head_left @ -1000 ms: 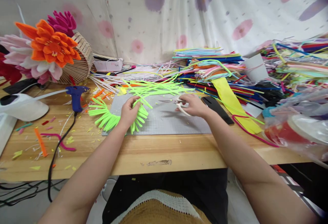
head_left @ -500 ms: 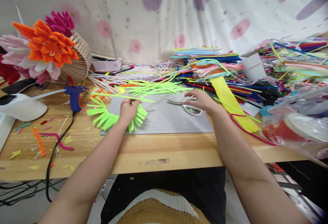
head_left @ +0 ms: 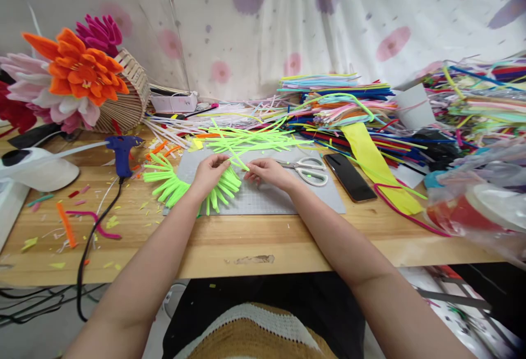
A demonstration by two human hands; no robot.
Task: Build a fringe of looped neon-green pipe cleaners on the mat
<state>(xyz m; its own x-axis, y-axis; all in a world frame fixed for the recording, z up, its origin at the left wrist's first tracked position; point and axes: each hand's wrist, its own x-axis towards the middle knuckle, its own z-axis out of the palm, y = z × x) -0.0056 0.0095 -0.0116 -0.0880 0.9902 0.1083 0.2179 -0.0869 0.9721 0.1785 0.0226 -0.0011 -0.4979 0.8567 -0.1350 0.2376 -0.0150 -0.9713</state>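
Observation:
Over the grey cutting mat (head_left: 263,203), my left hand (head_left: 211,175) pinches a bright green fuzzy stem (head_left: 237,161) that slants between both hands. The fingertips of my right hand (head_left: 265,172) are closed at the stem's lower right end. A fanned piece of green loops (head_left: 164,186) lies under and beside my left hand. Just right of my right hand, scissors (head_left: 310,171) with white handles rest on the mat. Behind both hands is a loose pile of green stems (head_left: 258,141).
A blue glue gun (head_left: 122,155) with a black cord stands at left, near felt-like flowers (head_left: 86,71) in a basket. A phone (head_left: 350,177) and yellow strip (head_left: 364,156) lie at right, before heaped coloured stems (head_left: 349,98). Scraps litter the left side.
My right hand has moved left from the scissors to the green stem. The stem has turned from nearly level to slanting. The phone, formerly hidden by my right forearm, now shows.

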